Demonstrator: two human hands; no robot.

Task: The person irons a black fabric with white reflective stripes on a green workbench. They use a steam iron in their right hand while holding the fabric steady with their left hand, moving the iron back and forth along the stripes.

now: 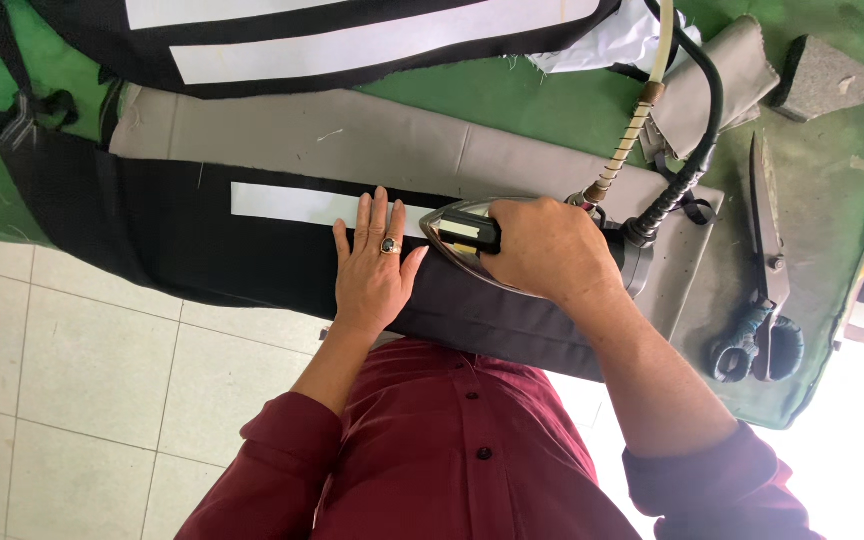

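Note:
My right hand [549, 250] grips the handle of a steam iron [462, 235], whose metal nose points left on dark grey fabric [512, 320]. My left hand [372, 270] lies flat, fingers spread, on the black fabric [152, 235] just left of the iron's tip, with a ring on one finger. Its fingertips rest on the right end of a white strip [282, 203] laid along the black cloth. A beige fabric panel [352, 140] lies beyond the black piece.
Large shears [767, 290] lie on the green table cover [822, 200] to the right. The iron's black cord and tan hose [677, 130] rise toward the top. Black cloth with white strips [352, 40] sits at the far side. Folded beige cloth [712, 85] and a grey block [822, 78] lie top right.

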